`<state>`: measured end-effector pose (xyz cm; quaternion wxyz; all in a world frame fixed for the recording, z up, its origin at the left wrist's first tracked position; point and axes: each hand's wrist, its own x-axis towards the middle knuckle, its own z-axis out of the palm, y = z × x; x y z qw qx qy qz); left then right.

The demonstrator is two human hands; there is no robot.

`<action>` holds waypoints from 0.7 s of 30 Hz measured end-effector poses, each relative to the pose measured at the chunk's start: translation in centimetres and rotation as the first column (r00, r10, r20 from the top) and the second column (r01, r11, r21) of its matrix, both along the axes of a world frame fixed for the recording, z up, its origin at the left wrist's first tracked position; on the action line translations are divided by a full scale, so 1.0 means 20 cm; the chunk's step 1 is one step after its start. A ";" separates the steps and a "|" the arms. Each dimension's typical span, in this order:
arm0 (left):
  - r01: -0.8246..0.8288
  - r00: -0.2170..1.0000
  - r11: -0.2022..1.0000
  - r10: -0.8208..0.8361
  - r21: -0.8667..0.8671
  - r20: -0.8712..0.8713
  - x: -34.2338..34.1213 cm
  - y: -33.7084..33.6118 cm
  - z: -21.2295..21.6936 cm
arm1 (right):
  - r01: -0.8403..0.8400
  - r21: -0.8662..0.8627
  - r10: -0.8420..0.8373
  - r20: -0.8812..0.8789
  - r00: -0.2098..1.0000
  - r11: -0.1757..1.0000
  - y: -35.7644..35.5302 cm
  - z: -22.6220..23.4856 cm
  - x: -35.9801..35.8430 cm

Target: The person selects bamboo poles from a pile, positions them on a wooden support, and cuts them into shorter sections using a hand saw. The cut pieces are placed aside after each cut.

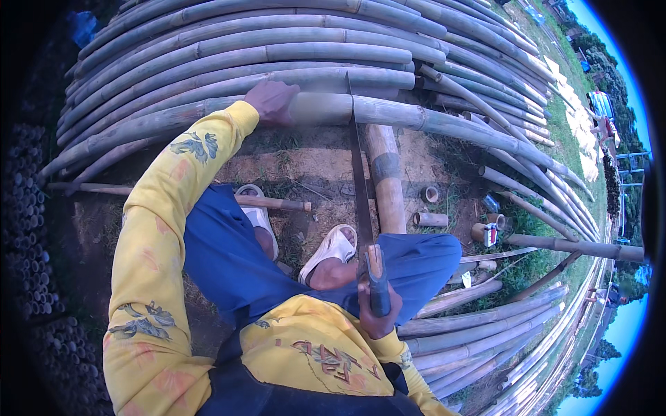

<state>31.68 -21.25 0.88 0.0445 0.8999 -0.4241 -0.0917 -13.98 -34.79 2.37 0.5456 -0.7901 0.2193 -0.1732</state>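
My left hand [272,102] presses down on a long grey-green bamboo pole [388,111] that lies across a thicker upright bamboo post [386,177]. My right hand [378,308] grips the wooden handle of a hand saw [359,173]. The saw's long thin blade runs up from my right hand, and its far end rests on the pole just to the right of my left hand. I wear yellow sleeves, blue trousers and white sandals [333,251].
Many long bamboo poles [243,41] are stacked beyond the one held. More poles [485,326] lie at the lower right. Short cut bamboo pieces [431,219] sit on the bare ground. Stacked tube ends [28,229] fill the left edge.
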 end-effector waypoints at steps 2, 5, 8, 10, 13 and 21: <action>0.008 1.000 1.000 -0.008 0.001 -0.007 0.01 -0.01 0.01 | -0.027 0.119 0.026 0.016 1.000 0.992 -0.08 -0.07 0.26; 0.034 0.999 0.999 -0.034 -0.038 0.003 0.02 -0.05 0.01 | -0.061 0.067 0.058 0.038 0.998 0.996 -0.23 -0.17 0.82; 0.012 1.000 0.999 -0.011 -0.030 0.010 0.01 -0.02 0.02 | -0.044 0.040 0.041 0.066 0.997 0.998 -0.16 -0.18 0.73; 0.017 1.000 1.000 -0.017 -0.026 0.014 0.01 0.00 0.01 | -0.035 -0.003 0.035 0.071 0.997 0.999 -0.07 -0.17 0.43; 0.004 1.000 0.999 -0.003 -0.047 0.004 0.00 0.03 -0.04 | -0.010 -0.041 0.011 0.017 1.000 0.999 0.02 -0.07 -0.01; 0.013 0.999 0.997 -0.011 -0.079 0.035 0.06 -0.05 -0.07 | -0.040 -0.010 0.041 0.071 0.997 0.999 -0.19 -0.18 0.88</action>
